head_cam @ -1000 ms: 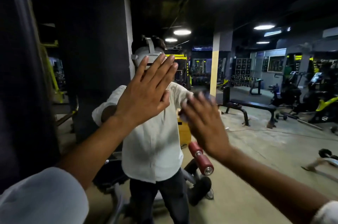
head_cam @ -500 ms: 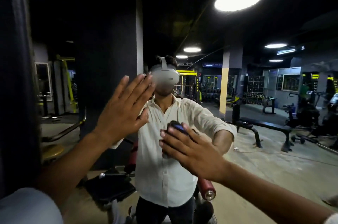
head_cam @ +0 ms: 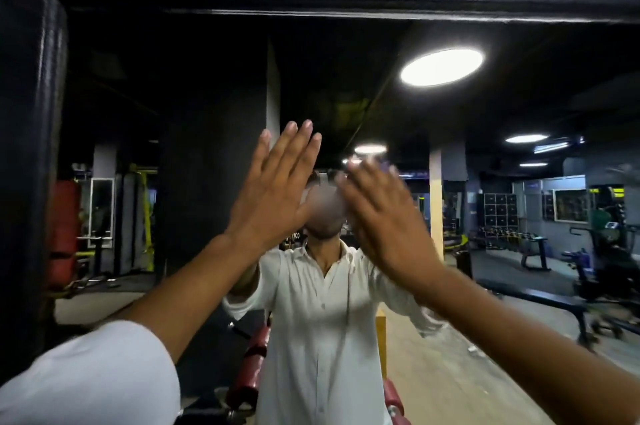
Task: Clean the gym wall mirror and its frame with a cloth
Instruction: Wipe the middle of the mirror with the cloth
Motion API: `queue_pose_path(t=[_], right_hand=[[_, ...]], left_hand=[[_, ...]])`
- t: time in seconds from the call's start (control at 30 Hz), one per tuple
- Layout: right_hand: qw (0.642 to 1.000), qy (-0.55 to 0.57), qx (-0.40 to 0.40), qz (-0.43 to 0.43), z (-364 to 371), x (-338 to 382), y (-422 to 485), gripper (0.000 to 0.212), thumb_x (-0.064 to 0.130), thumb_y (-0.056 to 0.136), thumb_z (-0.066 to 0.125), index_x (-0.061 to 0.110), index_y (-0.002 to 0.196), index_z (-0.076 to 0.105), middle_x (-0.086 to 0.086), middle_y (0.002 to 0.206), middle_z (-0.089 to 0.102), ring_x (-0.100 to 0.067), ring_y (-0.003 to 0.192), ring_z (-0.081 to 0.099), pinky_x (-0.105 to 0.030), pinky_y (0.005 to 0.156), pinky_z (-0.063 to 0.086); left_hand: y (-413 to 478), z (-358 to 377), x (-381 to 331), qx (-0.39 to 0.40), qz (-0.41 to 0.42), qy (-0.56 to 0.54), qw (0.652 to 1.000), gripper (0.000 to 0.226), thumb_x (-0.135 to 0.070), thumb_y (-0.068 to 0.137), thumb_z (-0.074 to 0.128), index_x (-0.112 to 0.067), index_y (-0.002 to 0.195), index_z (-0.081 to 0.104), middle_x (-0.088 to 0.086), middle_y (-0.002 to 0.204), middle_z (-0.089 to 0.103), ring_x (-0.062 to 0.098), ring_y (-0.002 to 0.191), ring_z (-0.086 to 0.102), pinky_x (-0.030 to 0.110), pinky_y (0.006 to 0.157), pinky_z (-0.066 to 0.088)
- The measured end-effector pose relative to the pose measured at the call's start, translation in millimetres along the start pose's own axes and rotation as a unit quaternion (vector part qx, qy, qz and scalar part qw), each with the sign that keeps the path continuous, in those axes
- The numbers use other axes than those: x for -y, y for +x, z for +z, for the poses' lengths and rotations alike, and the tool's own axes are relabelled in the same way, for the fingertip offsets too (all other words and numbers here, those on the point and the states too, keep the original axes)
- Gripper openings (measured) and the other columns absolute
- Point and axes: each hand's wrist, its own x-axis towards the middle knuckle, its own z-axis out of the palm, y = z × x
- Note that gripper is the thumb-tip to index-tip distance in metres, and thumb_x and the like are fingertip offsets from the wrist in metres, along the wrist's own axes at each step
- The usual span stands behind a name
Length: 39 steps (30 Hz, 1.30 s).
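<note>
Both hands raised flat against the gym wall mirror (head_cam: 519, 112), under its dark top frame (head_cam: 346, 8).

The left hand (head_cam: 273, 192) is released, fingers straight and close together, palm toward the glass and holding nothing. Between the hands stands the reflected person in a white shirt (head_cam: 318, 320). The right hand (head_cam: 388, 220) is motion-blurred, its fingers stretched out rather than clenched. The cloth does not show, and I cannot tell whether it lies under that palm. A reflected weight bench (head_cam: 540, 300) sits far right.
</note>
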Motion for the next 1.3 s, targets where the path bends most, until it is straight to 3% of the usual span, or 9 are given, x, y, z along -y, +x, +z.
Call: queue_pose_path(t=[0.07, 0.13, 0.27, 0.37, 0.7, 0.9, 1.07, 1.17, 1.3], right_hand=[[0.982, -0.045, 0.082, -0.165, -3, -6, -31, 0.058, 0.029, 0.111, 0.038, 0.019, 0.167, 0.026, -0.007, 0.176, 0.013, -0.025, 0.163, 0.001, -0.050, 0.132, 0.004], [0.972, -0.062, 0.098, -0.204, -15, -42, -22, 0.061, 0.030, 0.109, 0.044, 0.021, 0.166, 0.026, -0.006, 0.175, 0.015, -0.023, 0.163, 0.002, -0.048, 0.133, 0.002], [0.999, -0.013, -0.024, 0.038, -32, -82, 23, 0.051, 0.033, 0.113, 0.040, 0.021, 0.162, 0.038, -0.006, 0.173, 0.025, -0.023, 0.163, 0.011, -0.053, 0.131, 0.013], [0.995, 0.025, -0.054, 0.082, -17, -51, 8, 0.051, 0.029, 0.113, 0.042, 0.018, 0.162, 0.038, -0.008, 0.173, 0.025, -0.026, 0.163, 0.011, -0.054, 0.131, 0.012], [0.947, -0.009, 0.131, -0.292, 24, 33, -199, 0.058, 0.023, 0.113, 0.040, 0.010, 0.167, 0.022, -0.012, 0.175, 0.015, -0.033, 0.162, 0.012, -0.054, 0.131, 0.008], [0.994, 0.033, 0.059, -0.082, 17, 18, -179, 0.062, 0.019, 0.107, 0.052, 0.012, 0.165, 0.031, -0.012, 0.173, 0.020, -0.033, 0.162, 0.012, -0.057, 0.129, 0.017], [0.950, 0.059, 0.171, -0.254, 33, 45, -265, 0.059, 0.020, 0.110, 0.045, 0.014, 0.165, 0.026, -0.008, 0.176, 0.013, -0.027, 0.163, 0.010, -0.052, 0.131, 0.011], [0.961, 0.036, 0.115, -0.247, 18, 18, -222, 0.055, 0.021, 0.111, 0.048, 0.015, 0.164, 0.033, -0.007, 0.174, 0.022, -0.027, 0.162, 0.017, -0.053, 0.131, 0.016], [0.996, -0.005, 0.042, -0.073, -4, -15, -148, 0.060, 0.023, 0.106, 0.058, 0.012, 0.162, 0.039, -0.013, 0.171, 0.027, -0.033, 0.161, 0.019, -0.057, 0.129, 0.020]], left_hand=[[-2, 1, 0, 0.001, 0.029, 0.004, 1.000, 0.080, -0.048, 0.108, 0.040, -0.006, 0.170, 0.011, 0.015, 0.178, 0.004, 0.030, 0.166, 0.002, 0.059, 0.131, 0.013], [-3, 3, 0, 0.009, 0.079, 0.014, 0.997, 0.081, -0.051, 0.108, 0.037, -0.007, 0.170, 0.009, 0.014, 0.179, 0.003, 0.030, 0.166, 0.001, 0.057, 0.132, 0.012], [-11, 3, -8, 0.010, 0.095, 0.016, 0.995, 0.081, -0.053, 0.107, 0.034, -0.009, 0.170, 0.010, 0.013, 0.179, 0.003, 0.029, 0.166, 0.001, 0.056, 0.133, 0.012], [-31, 3, -22, 0.009, 0.087, 0.003, 0.996, 0.084, -0.056, 0.107, 0.035, -0.007, 0.170, 0.011, 0.015, 0.178, 0.004, 0.031, 0.166, 0.003, 0.059, 0.132, 0.015], [-152, 3, -83, 0.064, 0.090, -0.023, 0.994, 0.084, -0.049, 0.103, 0.050, -0.003, 0.167, 0.022, 0.024, 0.174, 0.017, 0.041, 0.162, 0.015, 0.063, 0.131, 0.011], [-164, 4, -92, 0.089, 0.064, -0.004, 0.994, 0.083, -0.055, 0.108, 0.035, -0.005, 0.169, 0.013, 0.022, 0.176, 0.009, 0.039, 0.164, 0.008, 0.062, 0.131, 0.011], [-164, 0, -91, 0.084, 0.066, -0.009, 0.994, 0.081, -0.052, 0.109, 0.035, -0.004, 0.169, 0.013, 0.022, 0.176, 0.011, 0.040, 0.164, 0.012, 0.064, 0.130, 0.017], [-155, -1, -84, 0.035, 0.077, -0.030, 0.996, 0.075, -0.045, 0.105, 0.049, -0.002, 0.164, 0.034, 0.022, 0.172, 0.028, 0.039, 0.161, 0.025, 0.063, 0.128, 0.024], [-109, -3, -65, -0.015, 0.071, -0.060, 0.996, 0.057, -0.032, 0.098, 0.063, -0.002, 0.146, 0.057, 0.022, 0.160, 0.048, 0.038, 0.155, 0.036, 0.063, 0.128, 0.023]])
